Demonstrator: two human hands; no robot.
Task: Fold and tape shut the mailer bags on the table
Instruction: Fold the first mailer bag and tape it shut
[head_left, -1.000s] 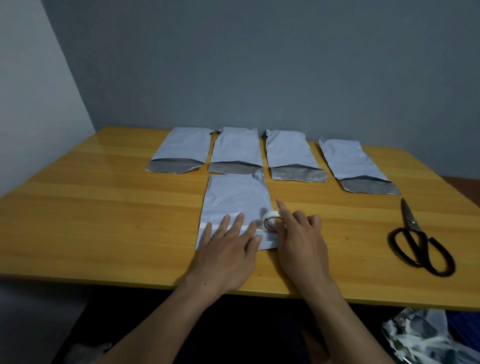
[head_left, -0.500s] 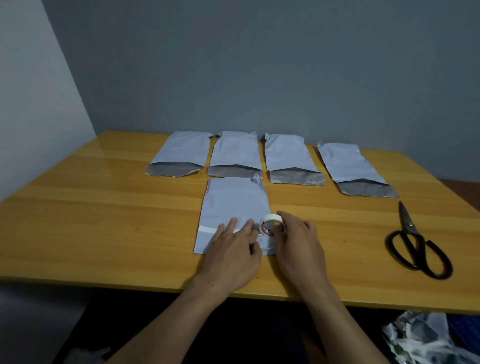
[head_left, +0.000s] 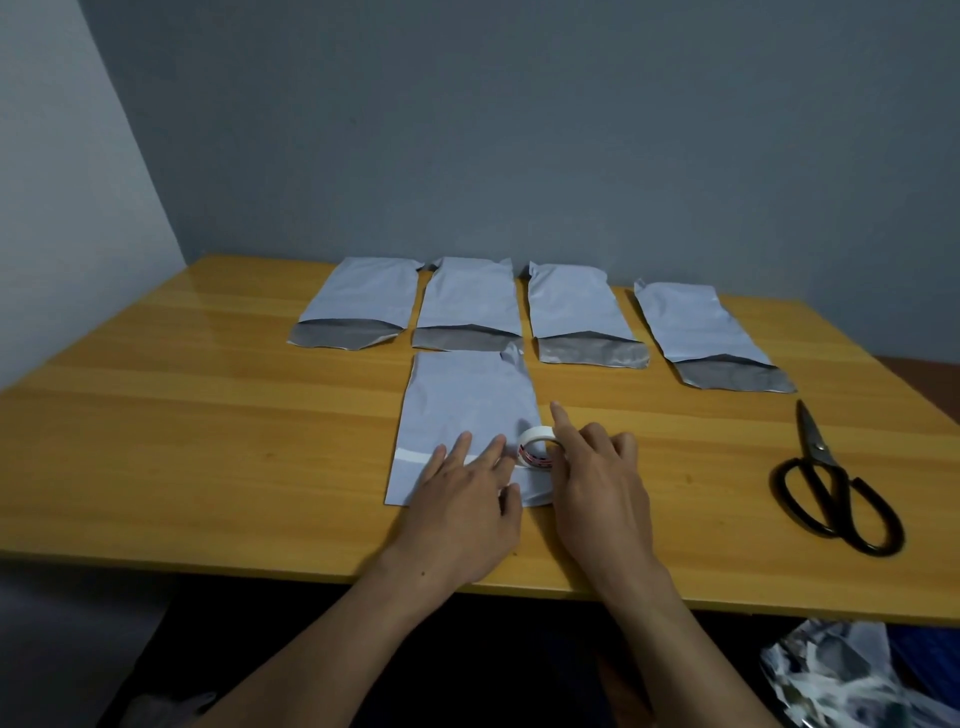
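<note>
The fingers (head_left: 460, 447) of the left hand (head_left: 462, 504) are spread straight and flat, pressed on a strip of white tape (head_left: 413, 457) that crosses the near end of a pale grey plastic mailer bag (head_left: 467, 405). A small white roll of tape (head_left: 537, 434) is gripped upright by the right hand (head_left: 597, 488) at the bag's right edge. The index finger is stretched past the roll and the other fingers are curled; the thumb is hidden. The bag lies flat near the front edge of a yellow wooden table (head_left: 208, 441). Behind it, four more pale grey mailer bags (head_left: 571, 306) are laid in a row, their silver-lined mouths open. Black-handled metal scissors (head_left: 831, 488) are seen well to the right.
</note>
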